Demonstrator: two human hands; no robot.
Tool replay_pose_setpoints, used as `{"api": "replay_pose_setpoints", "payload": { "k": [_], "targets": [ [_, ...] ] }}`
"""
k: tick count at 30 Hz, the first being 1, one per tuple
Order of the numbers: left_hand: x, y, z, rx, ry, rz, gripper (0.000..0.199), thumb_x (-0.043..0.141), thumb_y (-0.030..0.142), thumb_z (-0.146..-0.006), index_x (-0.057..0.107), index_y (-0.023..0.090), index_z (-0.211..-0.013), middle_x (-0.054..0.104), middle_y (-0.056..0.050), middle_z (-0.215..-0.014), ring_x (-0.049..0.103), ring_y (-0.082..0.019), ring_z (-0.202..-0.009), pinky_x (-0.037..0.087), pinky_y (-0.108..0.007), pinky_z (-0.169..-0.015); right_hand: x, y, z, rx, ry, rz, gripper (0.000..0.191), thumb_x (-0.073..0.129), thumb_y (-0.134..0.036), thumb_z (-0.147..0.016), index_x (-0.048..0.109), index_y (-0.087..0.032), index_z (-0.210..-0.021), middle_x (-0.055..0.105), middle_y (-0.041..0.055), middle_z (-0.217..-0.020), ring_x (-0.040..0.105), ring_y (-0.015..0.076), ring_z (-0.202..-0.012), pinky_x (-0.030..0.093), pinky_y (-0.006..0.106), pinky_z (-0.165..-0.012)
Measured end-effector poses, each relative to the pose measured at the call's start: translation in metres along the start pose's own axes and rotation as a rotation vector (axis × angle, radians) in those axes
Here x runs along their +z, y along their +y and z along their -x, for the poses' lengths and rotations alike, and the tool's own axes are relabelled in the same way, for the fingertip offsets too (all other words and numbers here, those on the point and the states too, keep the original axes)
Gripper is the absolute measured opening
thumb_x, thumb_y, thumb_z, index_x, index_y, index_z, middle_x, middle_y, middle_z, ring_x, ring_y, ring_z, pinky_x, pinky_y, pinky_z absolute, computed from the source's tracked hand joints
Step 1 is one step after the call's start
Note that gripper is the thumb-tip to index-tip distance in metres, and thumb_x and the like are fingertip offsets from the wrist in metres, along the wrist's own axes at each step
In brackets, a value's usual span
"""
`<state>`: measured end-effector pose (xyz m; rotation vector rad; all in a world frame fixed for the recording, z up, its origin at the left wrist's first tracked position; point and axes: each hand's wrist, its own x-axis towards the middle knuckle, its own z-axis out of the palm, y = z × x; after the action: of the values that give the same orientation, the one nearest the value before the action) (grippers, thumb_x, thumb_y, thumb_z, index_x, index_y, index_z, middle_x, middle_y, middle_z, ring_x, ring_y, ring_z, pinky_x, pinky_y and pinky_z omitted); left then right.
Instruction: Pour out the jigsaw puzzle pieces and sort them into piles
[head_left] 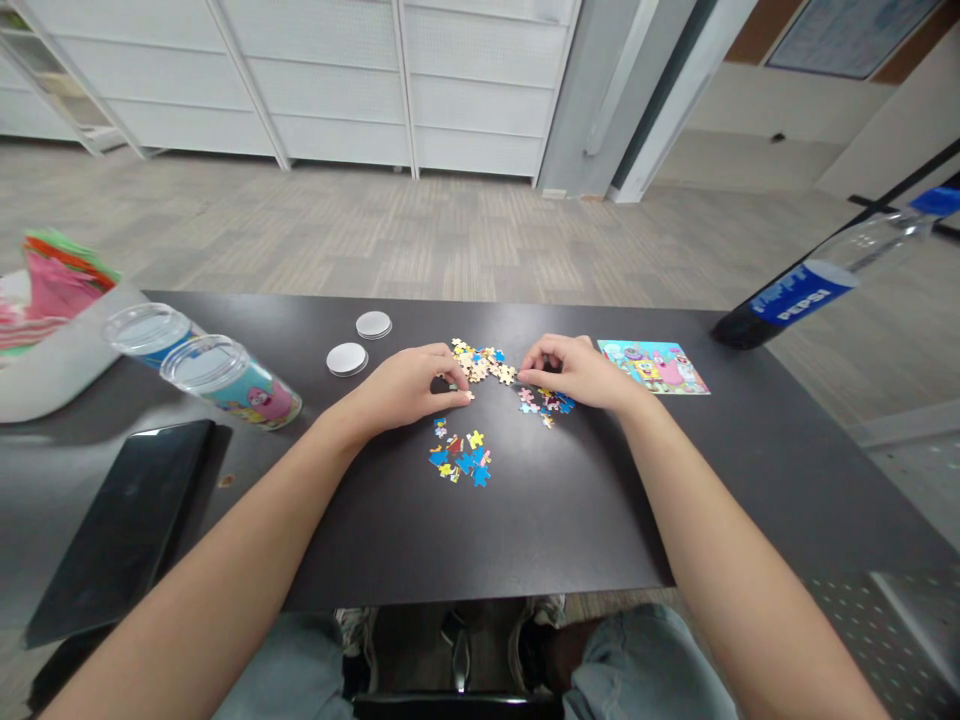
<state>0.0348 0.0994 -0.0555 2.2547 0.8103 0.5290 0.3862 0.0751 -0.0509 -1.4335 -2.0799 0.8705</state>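
My left hand (pixel 415 387) is closed in a pinch on a small jigsaw puzzle piece (pixel 469 395), left of the middle pile. That pile of puzzle pieces (pixel 480 362) lies between my hands, many showing their plain pale backs. At its right edge is my right hand (pixel 562 368), fingers curled and tips close together; whether a piece is between them I cannot make out. Partly under my right hand lies a second group of pieces (pixel 546 402), pink and blue. Nearer to me sits a third group (pixel 463 460), blue, yellow and red, picture side up.
A cartoon picture card (pixel 654 367) lies right of my right hand, with a Pepsi bottle (pixel 795 285) beyond. On the left are two clear-topped cartoon canisters (pixel 244 385), two round white lids (pixel 347 359), a black tablet-like slab (pixel 124 525) and a white container (pixel 67 350).
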Motion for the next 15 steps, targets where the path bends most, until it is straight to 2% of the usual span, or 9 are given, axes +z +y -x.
{"api": "replay_pose_setpoints", "payload": {
  "k": [3,7,13,15],
  "targets": [
    [0.003,0.004,-0.001,0.03,0.004,0.043,0.028,0.076,0.064,-0.102,0.079,0.037,-0.097,0.08,-0.007,-0.108,0.072,-0.036,-0.105,0.05,-0.059,-0.094,0.006,0.0,-0.003,-0.039,0.056,0.052,0.037,0.09,-0.081,-0.1,0.088,-0.044,-0.095,0.085,0.0065,-0.101,0.069,0.0353,-0.089,0.047,0.061,-0.102],
    [0.007,0.008,-0.002,0.07,-0.026,0.079,0.023,0.076,0.059,-0.103,0.081,0.037,-0.097,0.079,-0.004,-0.102,0.065,-0.031,-0.091,0.047,-0.056,-0.088,0.015,0.002,-0.006,-0.067,0.099,0.103,0.033,0.094,-0.078,-0.101,0.09,-0.045,-0.105,0.09,0.0076,-0.114,0.073,0.038,-0.097,0.046,0.069,-0.117],
    [0.003,0.007,0.0,0.075,-0.064,0.128,0.022,0.092,0.06,-0.098,0.089,0.038,-0.103,0.082,0.0,-0.105,0.06,-0.027,-0.084,0.049,-0.053,-0.087,0.021,0.006,-0.006,-0.098,0.094,0.15,0.037,0.098,-0.081,-0.102,0.09,-0.045,-0.103,0.092,0.0077,-0.122,0.077,0.0403,-0.105,0.048,0.071,-0.122],
    [0.003,0.006,0.0,0.076,-0.04,0.124,0.024,0.089,0.061,-0.102,0.087,0.038,-0.103,0.082,-0.001,-0.104,0.064,-0.028,-0.087,0.05,-0.052,-0.088,0.021,0.007,-0.006,-0.105,0.085,0.163,0.033,0.098,-0.076,-0.105,0.091,-0.043,-0.104,0.092,0.0076,-0.121,0.077,0.0386,-0.102,0.048,0.071,-0.122]
  ]
}}
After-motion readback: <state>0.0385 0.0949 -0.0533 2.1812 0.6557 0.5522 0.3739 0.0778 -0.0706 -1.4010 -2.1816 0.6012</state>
